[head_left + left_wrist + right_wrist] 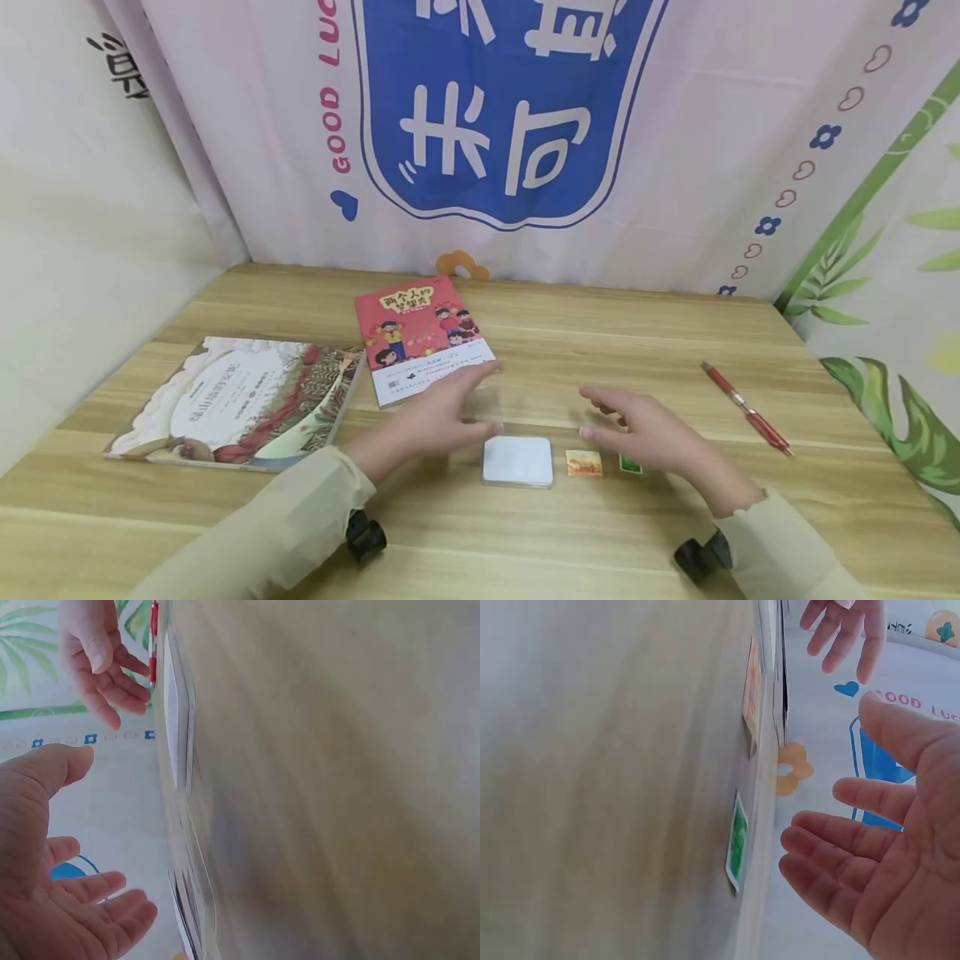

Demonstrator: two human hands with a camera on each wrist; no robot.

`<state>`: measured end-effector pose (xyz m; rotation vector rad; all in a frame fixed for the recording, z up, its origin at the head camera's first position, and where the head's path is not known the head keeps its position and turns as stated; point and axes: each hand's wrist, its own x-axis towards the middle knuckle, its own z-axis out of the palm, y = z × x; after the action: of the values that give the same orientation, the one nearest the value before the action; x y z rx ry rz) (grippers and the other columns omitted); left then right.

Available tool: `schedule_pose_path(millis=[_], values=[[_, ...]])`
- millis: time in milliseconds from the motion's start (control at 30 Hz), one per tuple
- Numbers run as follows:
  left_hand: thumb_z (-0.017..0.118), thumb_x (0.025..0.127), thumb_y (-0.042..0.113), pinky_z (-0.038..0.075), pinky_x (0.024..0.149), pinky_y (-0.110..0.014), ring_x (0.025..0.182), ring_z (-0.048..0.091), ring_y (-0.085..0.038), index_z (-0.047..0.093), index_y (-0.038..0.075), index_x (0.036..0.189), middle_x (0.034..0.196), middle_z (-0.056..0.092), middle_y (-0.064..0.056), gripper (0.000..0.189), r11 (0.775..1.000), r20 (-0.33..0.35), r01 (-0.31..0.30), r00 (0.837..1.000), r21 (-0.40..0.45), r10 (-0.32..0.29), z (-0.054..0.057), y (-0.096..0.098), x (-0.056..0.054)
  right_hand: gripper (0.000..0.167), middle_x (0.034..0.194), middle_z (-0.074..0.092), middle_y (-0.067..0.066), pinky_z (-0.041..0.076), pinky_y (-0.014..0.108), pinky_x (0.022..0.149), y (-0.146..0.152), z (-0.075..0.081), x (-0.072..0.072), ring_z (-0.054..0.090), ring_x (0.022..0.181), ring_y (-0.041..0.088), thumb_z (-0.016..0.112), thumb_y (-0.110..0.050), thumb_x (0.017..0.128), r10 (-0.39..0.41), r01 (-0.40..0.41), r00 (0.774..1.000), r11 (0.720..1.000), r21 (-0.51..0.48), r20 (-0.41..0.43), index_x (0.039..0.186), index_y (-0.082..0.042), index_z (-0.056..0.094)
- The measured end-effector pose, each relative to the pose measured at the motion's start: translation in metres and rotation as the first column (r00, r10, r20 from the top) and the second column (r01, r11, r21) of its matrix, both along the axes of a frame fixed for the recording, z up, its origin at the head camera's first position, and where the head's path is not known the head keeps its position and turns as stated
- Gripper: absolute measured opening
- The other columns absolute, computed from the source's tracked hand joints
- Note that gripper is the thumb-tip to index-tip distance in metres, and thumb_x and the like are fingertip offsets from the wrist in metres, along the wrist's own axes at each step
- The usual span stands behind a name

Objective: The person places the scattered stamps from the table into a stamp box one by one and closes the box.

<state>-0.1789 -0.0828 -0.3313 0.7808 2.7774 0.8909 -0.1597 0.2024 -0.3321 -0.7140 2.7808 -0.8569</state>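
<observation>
In the head view my left hand hovers over the table beside a white rectangular card-like block with a clear rim, fingers loosely spread and holding nothing. A clear plastic piece lies behind that hand, partly covered by it. My right hand is also raised, its palm facing the left one and its fingers relaxed. Below it lie a small orange-and-cream stamp-like piece and a green one with a white border, partly hidden by the hand in the head view.
A red picture book lies behind the left hand, and a larger illustrated book is at the left. On the right rests a red pen. Printed curtains stand along the table's back and sides.
</observation>
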Motion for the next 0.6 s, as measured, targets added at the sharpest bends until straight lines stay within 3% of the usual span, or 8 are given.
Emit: schedule_pose_path(millis=[133,367,600], values=[[0.070,0.080,0.033,0.033,0.105,-0.046,0.129,0.039,-0.026,0.033,0.020,0.144,0.143,0.041,-0.005,0.075,0.999,0.017,0.027,0.999,0.027,-0.028,-0.001,-0.002,0.005,0.061,0.130,0.052,0.019,0.049,0.041,0.089,0.000,-0.001,0.005,0.052,0.115,0.034,0.059,-0.039,0.089,0.036,-0.034,0.999,0.998,-0.056,0.037,0.133,0.000,0.046],[0.072,0.078,0.026,0.040,0.098,-0.045,0.120,0.048,-0.031,0.037,0.014,0.141,0.139,0.045,-0.009,0.073,0.989,0.104,0.106,0.988,0.101,-0.117,-0.005,-0.002,0.012,0.054,0.118,0.059,0.017,0.050,0.033,0.085,0.006,-0.007,0.008,0.056,0.105,0.028,0.064,-0.032,0.086,0.078,-0.064,0.993,0.987,-0.150,0.085,0.126,0.003,0.053],[0.074,0.076,0.023,0.040,0.099,-0.043,0.115,0.050,-0.026,0.049,0.008,0.132,0.130,0.052,-0.009,0.063,0.987,0.110,0.146,0.982,0.061,-0.152,-0.009,-0.002,0.018,0.046,0.109,0.062,0.010,0.049,0.026,0.082,0.012,-0.014,0.010,0.056,0.097,0.021,0.067,-0.024,0.084,0.079,-0.047,0.987,0.975,-0.215,0.142,0.122,0.000,0.057]])
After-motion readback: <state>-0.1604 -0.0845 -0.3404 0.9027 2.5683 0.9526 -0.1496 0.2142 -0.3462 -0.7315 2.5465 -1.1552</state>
